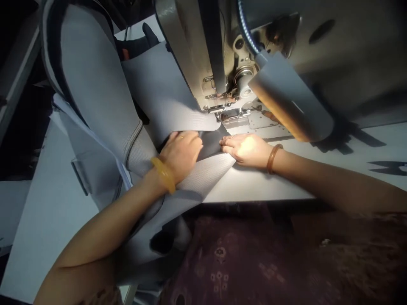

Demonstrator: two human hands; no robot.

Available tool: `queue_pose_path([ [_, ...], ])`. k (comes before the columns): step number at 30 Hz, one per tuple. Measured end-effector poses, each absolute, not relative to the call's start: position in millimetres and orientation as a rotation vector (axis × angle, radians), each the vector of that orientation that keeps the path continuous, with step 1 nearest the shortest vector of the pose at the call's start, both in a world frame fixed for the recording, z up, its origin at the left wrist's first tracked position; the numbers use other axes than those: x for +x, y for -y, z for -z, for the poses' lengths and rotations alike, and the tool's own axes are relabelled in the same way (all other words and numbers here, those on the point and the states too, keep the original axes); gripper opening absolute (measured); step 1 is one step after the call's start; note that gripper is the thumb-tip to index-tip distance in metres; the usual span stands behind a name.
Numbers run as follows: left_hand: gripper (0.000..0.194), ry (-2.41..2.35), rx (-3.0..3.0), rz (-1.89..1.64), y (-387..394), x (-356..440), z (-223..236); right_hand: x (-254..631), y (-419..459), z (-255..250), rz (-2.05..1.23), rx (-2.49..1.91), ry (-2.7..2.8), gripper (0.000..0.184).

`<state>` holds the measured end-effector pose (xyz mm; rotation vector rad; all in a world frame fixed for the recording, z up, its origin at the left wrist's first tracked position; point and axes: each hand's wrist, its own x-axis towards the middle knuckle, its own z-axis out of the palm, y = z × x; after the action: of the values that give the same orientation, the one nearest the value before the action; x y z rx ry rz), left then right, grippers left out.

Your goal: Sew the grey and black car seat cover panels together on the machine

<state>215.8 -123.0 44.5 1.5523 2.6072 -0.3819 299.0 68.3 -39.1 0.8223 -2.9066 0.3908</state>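
Note:
A large light-grey padded fabric piece with dark edging lies bunched over the left of the table, one edge reaching the presser foot of a sewing machine. My left hand, a yellow bangle on its wrist, is closed with bent fingers on the fabric beside a strip of its dark side. Just right of that strip, my right hand pinches the folded fabric near its corner, below the needle area. A brown bangle circles the right wrist. The fingertips of both hands are partly hidden.
A lamp on a flexible neck hangs close above my right hand and lights the needle area. Dark-bladed snips lie on the white table at the far right. The table's front edge is near my body.

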Motion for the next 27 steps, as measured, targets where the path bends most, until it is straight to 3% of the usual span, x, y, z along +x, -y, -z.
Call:
queue_pose_path([
  [5, 0.029, -3.031, 1.287, 0.215, 141.4, 194.3, -49.6, 298.2, -61.4, 39.5, -0.360, 0.765, 2.963, 0.028],
  [9, 0.041, -3.201, 1.186, 0.192, 147.4, 171.7, -64.6, 298.4, -59.7, 40.4, -0.320, 0.750, 3.004, 0.031],
  [12, 0.047, -3.148, 1.136, 0.453, 151.6, 140.3, -71.8, 297.0, -56.2, 40.6, -0.265, 0.752, 2.986, 0.043],
  [18, 0.027, -2.938, 0.768, 0.879, 156.9, 84.2, -97.0, 294.5, -48.6, 44.8, -0.188, 0.735, 2.969, 0.045],
  [23, 0.035, -3.089, 1.043, 1.062, 171.5, 150.0, -144.6, 298.1, -48.7, 50.7, -0.182, 0.696, 2.956, 0.047],
  [27, 0.034, -2.832, 1.212, 1.163, 197.8, 220.8, -152.1, 297.9, -47.0, 49.4, -0.266, 0.646, 2.962, 0.046],
])
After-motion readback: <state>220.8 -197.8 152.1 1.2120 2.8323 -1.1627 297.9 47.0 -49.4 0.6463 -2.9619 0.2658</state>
